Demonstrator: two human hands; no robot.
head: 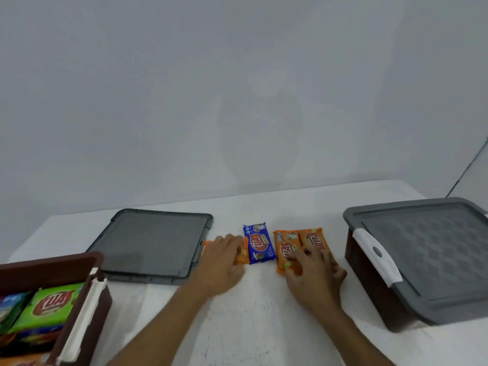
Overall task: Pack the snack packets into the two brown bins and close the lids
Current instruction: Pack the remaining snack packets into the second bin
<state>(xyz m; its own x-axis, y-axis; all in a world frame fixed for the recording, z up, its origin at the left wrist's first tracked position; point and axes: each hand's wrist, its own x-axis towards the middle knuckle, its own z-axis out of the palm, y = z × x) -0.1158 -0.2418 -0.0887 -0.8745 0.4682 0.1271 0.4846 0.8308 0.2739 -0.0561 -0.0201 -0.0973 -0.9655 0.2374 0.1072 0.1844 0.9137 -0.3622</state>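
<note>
A row of snack packets lies mid-table. My left hand (224, 256) lies over an orange packet (242, 256), covering most of it. Beside it is a blue packet (258, 244). My right hand (314, 273) rests with curled fingers on two orange packets (286, 245) lying side by side. An open brown bin (79, 299) at the lower left holds a green packet (50, 305) and others. Its grey lid (150, 244) lies flat on the table. A second brown bin (369, 281) at the right has its grey lid (427, 254) on, with a white latch (375, 256).
The white table (250, 313) ends at a plain wall behind. The open bin's white latch (84, 318) hangs at its right wall. Bare tabletop lies between my arms and in front of the closed bin.
</note>
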